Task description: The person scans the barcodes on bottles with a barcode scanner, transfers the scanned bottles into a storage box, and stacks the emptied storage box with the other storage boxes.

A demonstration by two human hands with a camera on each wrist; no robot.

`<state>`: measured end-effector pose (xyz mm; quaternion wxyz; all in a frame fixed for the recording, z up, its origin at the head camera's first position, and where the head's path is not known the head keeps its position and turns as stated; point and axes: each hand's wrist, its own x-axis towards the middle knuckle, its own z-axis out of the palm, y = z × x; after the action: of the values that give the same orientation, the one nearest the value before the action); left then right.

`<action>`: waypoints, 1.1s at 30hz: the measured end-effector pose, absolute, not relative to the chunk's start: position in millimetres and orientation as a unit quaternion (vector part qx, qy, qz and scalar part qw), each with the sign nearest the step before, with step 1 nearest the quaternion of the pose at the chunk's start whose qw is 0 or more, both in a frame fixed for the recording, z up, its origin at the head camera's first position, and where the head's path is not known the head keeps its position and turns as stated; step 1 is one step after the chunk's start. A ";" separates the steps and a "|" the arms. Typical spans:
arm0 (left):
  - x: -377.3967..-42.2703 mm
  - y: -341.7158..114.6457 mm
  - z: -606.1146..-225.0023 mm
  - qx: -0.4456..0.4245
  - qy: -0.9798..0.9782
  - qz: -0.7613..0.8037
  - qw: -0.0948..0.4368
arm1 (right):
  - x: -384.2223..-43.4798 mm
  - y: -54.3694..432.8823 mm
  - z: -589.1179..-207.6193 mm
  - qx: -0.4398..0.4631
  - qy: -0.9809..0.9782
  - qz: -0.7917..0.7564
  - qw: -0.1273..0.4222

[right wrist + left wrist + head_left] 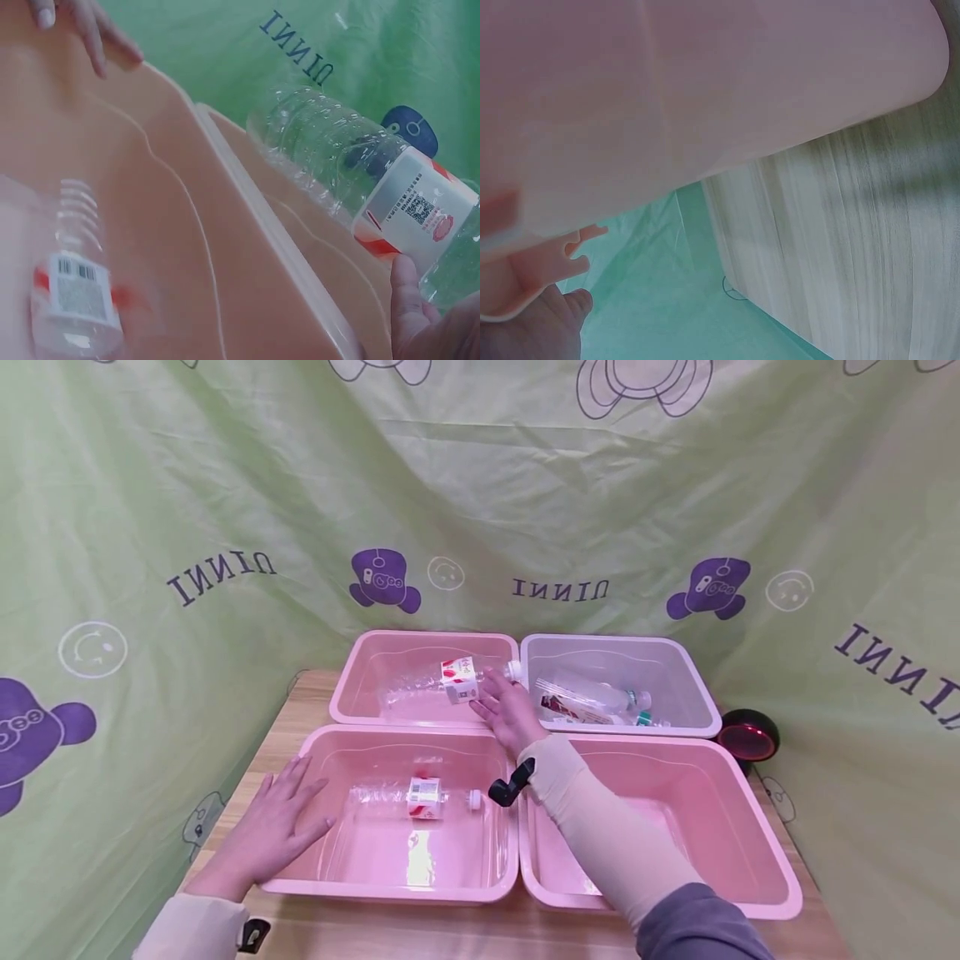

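Observation:
A clear plastic bottle (pixel 459 681) with a white-and-red label and white cap lies across the space over the back left pink bin (pixel 427 635). My right hand (pixel 512 712) holds it near the cap end, and in the right wrist view the thumb (pixel 406 289) presses beside the label; the other fingers are mostly hidden. On the left rim of the front left pink bin (pixel 405 893) rests my left hand (pixel 272 822), fingers spread and fairly straight. Inside that bin lies a similar bottle (pixel 424 799) on its side, cap to the right.
A whitish bin (pixel 622 642) at the back right contains several plastic bottles (pixel 592 693). The front right pink bin (pixel 720 827) lies under my right forearm. A round black device (pixel 748 735) stands beside the bins. Green printed cloth (pixel 480 510) hangs behind the wooden table (pixel 360 931).

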<state>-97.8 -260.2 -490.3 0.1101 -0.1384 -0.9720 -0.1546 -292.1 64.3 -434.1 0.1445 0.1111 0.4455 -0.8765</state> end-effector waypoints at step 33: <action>-99.5 -260.1 -491.0 -0.139 -0.970 -0.161 0.113 | -286.0 50.7 -437.2 0.139 0.450 -0.860 0.196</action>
<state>-99.5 -260.1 -491.0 0.1129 -0.1395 -0.9704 -0.1614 -286.0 50.7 -437.2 0.1956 0.1390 0.4502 -0.8601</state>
